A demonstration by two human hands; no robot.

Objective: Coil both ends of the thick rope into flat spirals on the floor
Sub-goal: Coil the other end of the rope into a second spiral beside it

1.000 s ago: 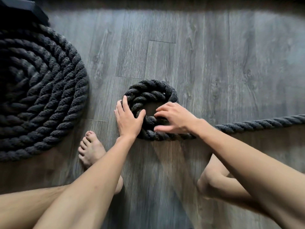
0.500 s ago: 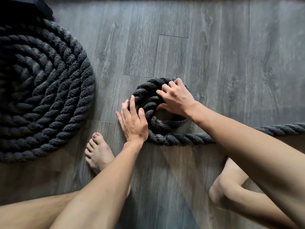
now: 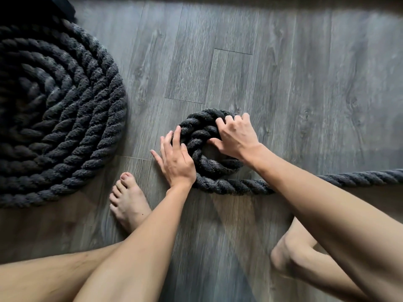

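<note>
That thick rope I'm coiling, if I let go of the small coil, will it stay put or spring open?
Probably springy: the small coil has an open centre, and the left hand and right hand both brace it. Likely heavy to drag, given its thick twisted strands. Once laid it seems to stay: the large spiral lies flat, untouched.

On the grey plank floor (image 3: pixel 294 83), the thick rope (image 3: pixel 359 178) runs in from the right and curls into a small coil (image 3: pixel 196 127) of about two turns. The right hand (image 3: pixel 235 136) grips the coil's far turn, fingers curled over it, thumb in the centre hole. The left hand (image 3: pixel 174 158) presses against the coil's left side. A large spiral (image 3: pixel 61 118) lies towards the floor's left, a bare foot (image 3: pixel 128 201) near its edge.
</note>
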